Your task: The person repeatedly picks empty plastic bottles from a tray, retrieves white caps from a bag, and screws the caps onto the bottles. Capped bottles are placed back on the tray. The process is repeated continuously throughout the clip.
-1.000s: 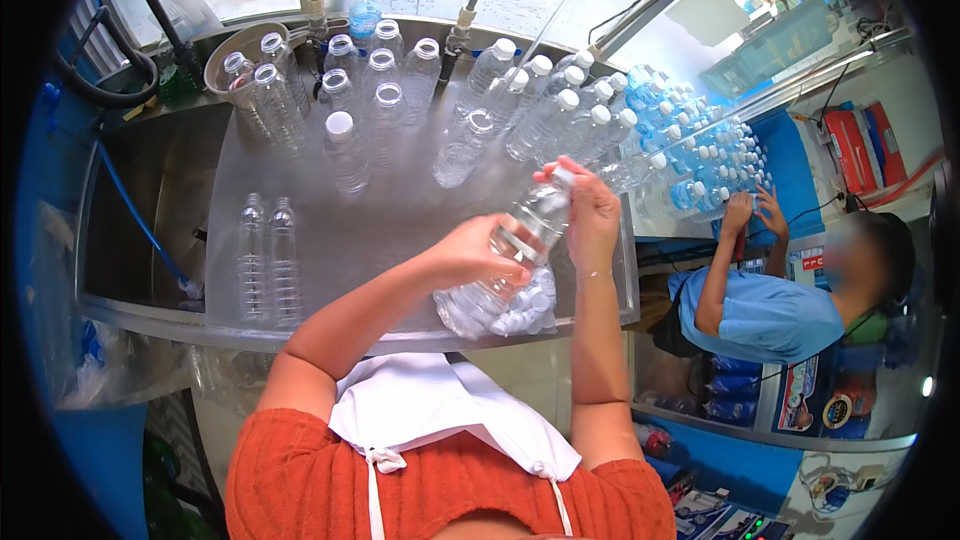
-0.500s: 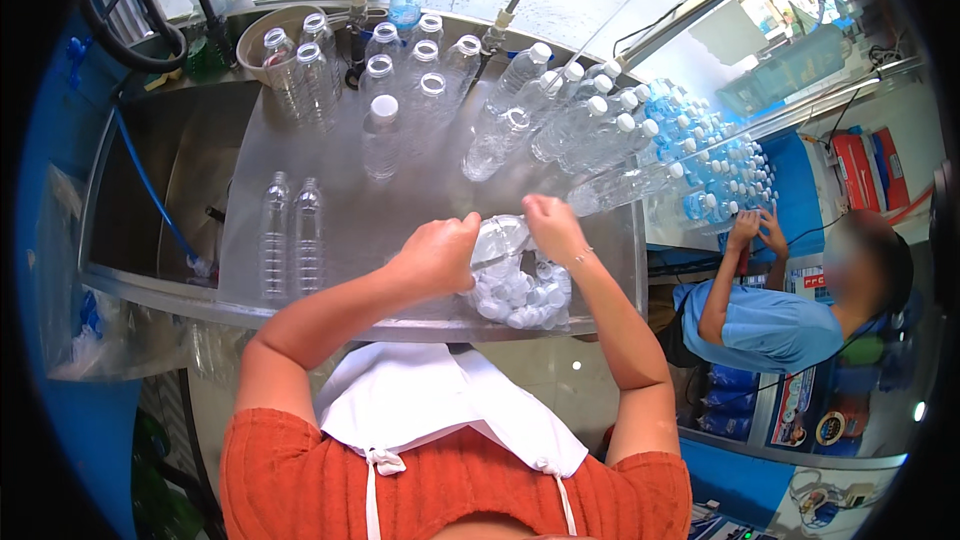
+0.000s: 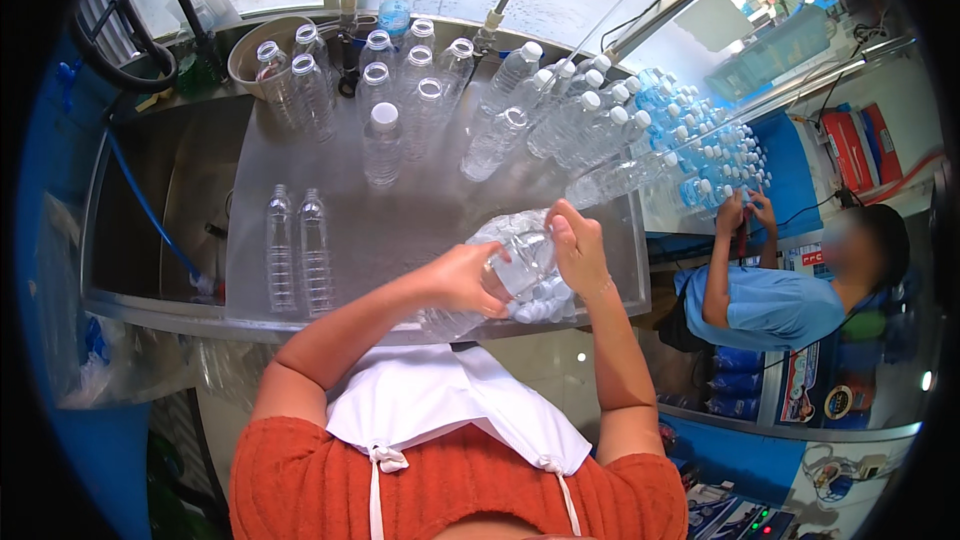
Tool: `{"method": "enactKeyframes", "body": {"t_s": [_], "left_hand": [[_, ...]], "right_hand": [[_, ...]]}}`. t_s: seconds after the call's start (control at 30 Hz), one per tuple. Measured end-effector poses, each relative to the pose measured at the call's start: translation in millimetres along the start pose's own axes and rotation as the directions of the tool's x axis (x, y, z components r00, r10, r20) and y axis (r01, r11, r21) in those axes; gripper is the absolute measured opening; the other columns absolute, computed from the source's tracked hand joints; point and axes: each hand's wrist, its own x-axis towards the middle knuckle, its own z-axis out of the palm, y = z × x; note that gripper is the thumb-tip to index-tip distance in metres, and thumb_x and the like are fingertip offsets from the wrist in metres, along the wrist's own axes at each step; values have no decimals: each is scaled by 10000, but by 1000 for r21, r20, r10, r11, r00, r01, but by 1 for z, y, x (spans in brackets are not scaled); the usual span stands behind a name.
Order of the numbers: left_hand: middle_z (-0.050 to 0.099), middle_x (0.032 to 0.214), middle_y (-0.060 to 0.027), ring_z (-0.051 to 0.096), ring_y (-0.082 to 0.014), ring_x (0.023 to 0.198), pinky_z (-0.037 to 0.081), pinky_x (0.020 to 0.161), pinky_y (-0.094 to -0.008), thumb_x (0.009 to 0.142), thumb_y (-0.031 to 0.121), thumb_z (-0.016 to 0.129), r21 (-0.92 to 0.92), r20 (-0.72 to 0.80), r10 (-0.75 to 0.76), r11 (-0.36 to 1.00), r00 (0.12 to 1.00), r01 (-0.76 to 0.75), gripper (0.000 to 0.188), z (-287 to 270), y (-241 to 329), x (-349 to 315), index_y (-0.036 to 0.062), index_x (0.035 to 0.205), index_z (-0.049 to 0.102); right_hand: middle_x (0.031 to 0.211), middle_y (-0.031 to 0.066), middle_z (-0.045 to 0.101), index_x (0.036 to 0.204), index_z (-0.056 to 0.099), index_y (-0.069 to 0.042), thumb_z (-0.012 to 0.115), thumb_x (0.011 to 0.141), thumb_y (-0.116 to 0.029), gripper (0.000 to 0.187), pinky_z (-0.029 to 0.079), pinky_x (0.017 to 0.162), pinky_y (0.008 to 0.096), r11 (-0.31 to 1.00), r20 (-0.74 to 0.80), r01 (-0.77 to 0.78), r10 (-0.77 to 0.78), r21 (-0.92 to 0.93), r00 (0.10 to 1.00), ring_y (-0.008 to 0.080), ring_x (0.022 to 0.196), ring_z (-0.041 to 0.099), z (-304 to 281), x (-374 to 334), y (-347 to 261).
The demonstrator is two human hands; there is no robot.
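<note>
At the front right of the steel counter, a clear plastic bag (image 3: 525, 265) bulges between my hands, with white bottle caps (image 3: 548, 302) in its lower part. My left hand (image 3: 465, 278) curls its thumb and fingers around the left side of the bag. Pinched in my right hand (image 3: 577, 248) is the bag's upper right part. Loose clear film hangs below my left wrist. Two empty clear bottles (image 3: 298, 252) lie or stand side by side to the left; which one I cannot tell.
Several uncapped clear bottles (image 3: 375, 90) stand at the back, near one white-capped bottle (image 3: 382, 145). Capped bottles (image 3: 590, 125) crowd the right, with blue-labelled ones (image 3: 690, 135) beyond. A sink (image 3: 165, 200) lies left. A co-worker in a blue shirt (image 3: 765, 300) handles bottles at right.
My left hand has shifted from a fist at the bag's top to a wider hold on its side. The bag has turned and spread leftward; my right hand has moved slightly right.
</note>
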Motion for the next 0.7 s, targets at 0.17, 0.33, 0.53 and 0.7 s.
{"method": "enactKeyframes", "body": {"t_s": [0.17, 0.33, 0.53, 0.7], "left_hand": [[588, 1150, -159, 553, -308, 1107, 421, 979, -399, 673, 163, 776, 461, -484, 577, 807, 657, -369, 741, -2, -14, -1, 13, 1320, 446], [423, 1311, -191, 436, -356, 1225, 363, 1038, -459, 675, 131, 809, 526, -851, 519, 837, 83, 151, 881, -70, -68, -10, 12, 1392, 310], [455, 1289, -220, 459, -391, 1216, 390, 1013, -456, 675, 179, 827, 406, -905, 378, 904, 196, 131, 857, -94, -111, 22, -14, 1354, 341], [539, 1183, -240, 553, -426, 1070, 446, 915, -451, 675, 224, 830, 361, -924, 335, 923, 186, 133, 775, -101, -123, 32, -28, 1283, 421]], "right_hand": [[580, 151, 454, 781, 536, -33, 562, 941, -251, 271, 386, 489, 363, 927, -222, -113, 33, -358, 975, 251, 497, 477, -48, -30, 12], [661, 231, 599, 821, 553, -74, 485, 952, -403, 361, 450, 563, 525, 636, -485, -383, 15, -670, 874, 450, 670, 606, -110, -17, 88], [770, 204, 675, 945, 548, -80, 462, 958, -448, 379, 487, 633, 537, 471, -561, -534, 95, -702, 822, 437, 730, 644, -138, 14, 181], [987, 252, 662, 1134, 534, -35, 553, 926, -417, 436, 489, 740, 522, 337, -545, -646, 351, -685, 762, 427, 907, 635, -148, 19, 154]]}}
